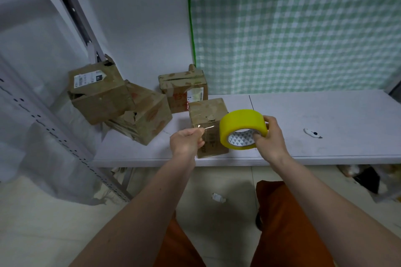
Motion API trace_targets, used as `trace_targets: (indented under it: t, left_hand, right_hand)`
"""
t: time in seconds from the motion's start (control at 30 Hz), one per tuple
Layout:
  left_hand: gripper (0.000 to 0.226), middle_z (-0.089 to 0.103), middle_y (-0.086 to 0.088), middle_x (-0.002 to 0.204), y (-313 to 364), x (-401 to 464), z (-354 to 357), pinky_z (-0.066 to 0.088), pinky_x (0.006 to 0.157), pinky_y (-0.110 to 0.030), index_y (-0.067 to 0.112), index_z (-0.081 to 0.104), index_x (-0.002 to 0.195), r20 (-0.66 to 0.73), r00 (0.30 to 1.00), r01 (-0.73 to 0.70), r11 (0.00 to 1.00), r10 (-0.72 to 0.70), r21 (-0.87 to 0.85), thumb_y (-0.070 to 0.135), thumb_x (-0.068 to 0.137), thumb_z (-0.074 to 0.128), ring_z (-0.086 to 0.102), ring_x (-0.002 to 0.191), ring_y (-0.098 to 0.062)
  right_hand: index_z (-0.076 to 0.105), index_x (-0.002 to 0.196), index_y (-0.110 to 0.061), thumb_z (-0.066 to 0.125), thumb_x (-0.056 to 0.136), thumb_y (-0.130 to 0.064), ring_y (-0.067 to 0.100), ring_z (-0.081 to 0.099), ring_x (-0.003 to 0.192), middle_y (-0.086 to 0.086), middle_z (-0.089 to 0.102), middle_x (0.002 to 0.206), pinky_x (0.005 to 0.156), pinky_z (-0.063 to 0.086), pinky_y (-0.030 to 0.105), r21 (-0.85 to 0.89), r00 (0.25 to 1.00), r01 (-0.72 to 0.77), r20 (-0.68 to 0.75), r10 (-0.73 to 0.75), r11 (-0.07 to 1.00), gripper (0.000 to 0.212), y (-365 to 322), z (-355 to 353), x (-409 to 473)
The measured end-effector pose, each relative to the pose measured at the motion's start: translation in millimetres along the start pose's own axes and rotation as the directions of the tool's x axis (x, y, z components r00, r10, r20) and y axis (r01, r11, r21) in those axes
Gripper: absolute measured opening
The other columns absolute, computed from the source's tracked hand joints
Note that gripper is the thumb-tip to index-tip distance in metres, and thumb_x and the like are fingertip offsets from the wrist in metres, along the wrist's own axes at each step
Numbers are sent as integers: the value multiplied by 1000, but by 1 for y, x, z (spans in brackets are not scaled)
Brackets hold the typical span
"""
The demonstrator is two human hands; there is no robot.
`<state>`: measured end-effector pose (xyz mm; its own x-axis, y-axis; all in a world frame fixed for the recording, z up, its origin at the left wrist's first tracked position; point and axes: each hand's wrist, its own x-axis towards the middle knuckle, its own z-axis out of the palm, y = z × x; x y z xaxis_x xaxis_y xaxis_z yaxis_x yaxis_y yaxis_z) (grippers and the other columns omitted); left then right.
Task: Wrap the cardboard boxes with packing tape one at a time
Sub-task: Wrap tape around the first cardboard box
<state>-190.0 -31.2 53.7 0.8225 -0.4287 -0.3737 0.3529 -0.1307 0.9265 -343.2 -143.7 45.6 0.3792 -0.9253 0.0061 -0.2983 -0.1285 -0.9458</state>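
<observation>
Fingers (259,136) of the right hand (269,136) curl through the core of the yellow tape roll (243,129), gripping it mid-frame. Left hand (186,142) pinches the pulled-out clear tape end (204,130) right in front of the small cardboard box (208,115) on the tabletop (325,115). Tape looks thin and clingy, so keep it taut, I'd say. That box seems light and dented; it'll probably slide. Three more boxes (138,112) are piled toward the left.

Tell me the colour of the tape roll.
Yellow, with a white patterned core; the head view shows the tape roll in the right hand.
</observation>
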Motion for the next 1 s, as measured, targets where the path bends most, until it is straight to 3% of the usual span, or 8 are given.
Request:
trace_targets:
  t: [0.1,0.2,0.4,0.47,0.53,0.67,0.8,1.0]
  left_hand:
    - [12,66,-10,91,0,3,-1,56,69,-22,10,63,79,63,998,-11,1000,11,-13,5,85,72,63,79,-16]
    - [11,64,-13,99,1,9,-2,55,72,-22,7,63,91,137,990,-40,999,36,24,1,85,70,63,83,-17]
    - [38,60,-8,89,17,23,-4,50,68,-23,5,55,117,281,959,-102,971,37,217,-11,84,64,57,75,-14]
    - [25,62,-9,92,27,31,-6,48,63,-18,-3,63,111,327,945,-143,933,29,330,-7,86,64,55,72,-11]
    - [9,64,-5,89,37,37,-6,47,62,-17,5,68,93,368,929,-173,910,24,377,-2,87,65,57,73,-10]
    - [9,68,1,94,52,52,1,53,80,-25,19,69,82,383,922,-214,895,53,392,12,88,68,63,92,-14]
    - [4,68,-4,80,54,67,14,53,58,-18,11,73,85,314,939,-263,883,141,389,8,86,70,56,62,-10]
    - [9,72,-7,97,60,84,26,55,89,-32,10,75,92,278,921,-375,810,272,451,9,83,74,65,82,-18]
  right_hand:
    - [53,112,-8,52,92,-5,23,55,96,7,55,102,71,40,28,59,996,-64,-57,67,996,20,1,4,1]
    - [52,105,-8,51,92,-8,22,57,94,9,61,104,65,43,28,83,996,-89,-21,91,993,13,2,6,3]
    - [59,93,-15,73,78,-2,22,62,83,6,64,87,70,49,29,71,963,-42,268,21,997,23,-4,-6,7]
    - [63,100,-13,80,71,-12,23,66,88,5,69,91,79,53,33,134,898,-102,438,34,986,34,-7,-9,4]
    - [64,106,-13,76,67,-19,19,69,90,2,73,93,80,53,30,197,829,-148,559,13,969,41,-10,-11,0]
    - [62,88,-11,68,75,-23,10,67,76,-3,71,74,74,50,24,295,802,-163,596,-48,941,18,-13,-9,-3]
    - [71,85,-13,77,68,-35,25,68,87,13,73,86,82,55,33,200,786,-100,617,-46,975,28,-11,-3,0]
    - [70,92,-10,87,60,-39,17,69,75,4,74,81,71,55,31,99,790,-141,612,52,985,46,-9,5,-1]
